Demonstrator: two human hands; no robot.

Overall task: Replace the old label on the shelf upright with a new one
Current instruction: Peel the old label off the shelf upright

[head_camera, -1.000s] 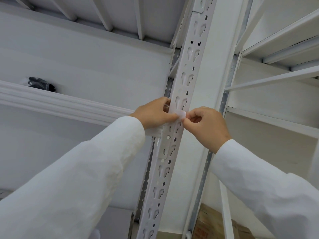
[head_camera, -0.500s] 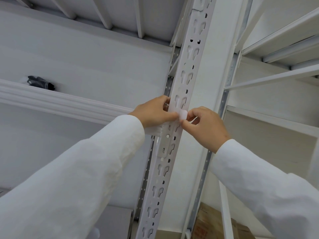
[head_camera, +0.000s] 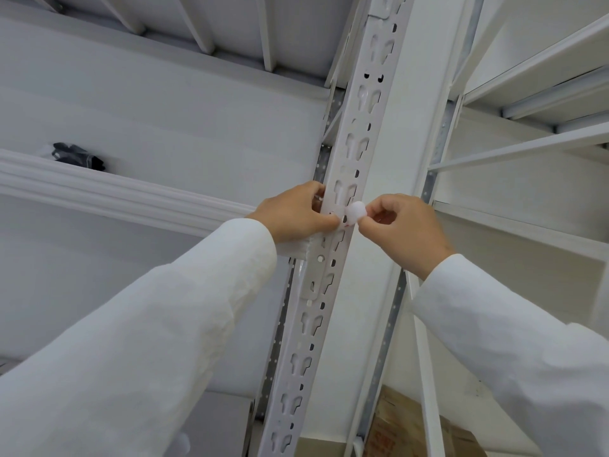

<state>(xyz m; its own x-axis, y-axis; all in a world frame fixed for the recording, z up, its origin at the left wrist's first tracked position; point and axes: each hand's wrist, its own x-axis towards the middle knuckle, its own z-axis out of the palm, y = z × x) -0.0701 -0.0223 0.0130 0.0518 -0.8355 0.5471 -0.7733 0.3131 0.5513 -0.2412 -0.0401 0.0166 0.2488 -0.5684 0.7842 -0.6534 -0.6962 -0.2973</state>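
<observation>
White label [head_camera: 356,212] is curling into a small round lump now; 1 second ago it was lying flat on the shelf upright [head_camera: 342,179]. The right hand [head_camera: 407,232] is pinching it between thumb and finger at 3 o'clock from the post, and has moved a bit away from it. The left hand [head_camera: 296,211] is still pressing its thumb on the post at 9 o'clock from the label. 2 white sleeves [head_camera: 164,324] are reaching up. Black gloves [head_camera: 79,156] are lying on the shelf at 10 o'clock.
</observation>
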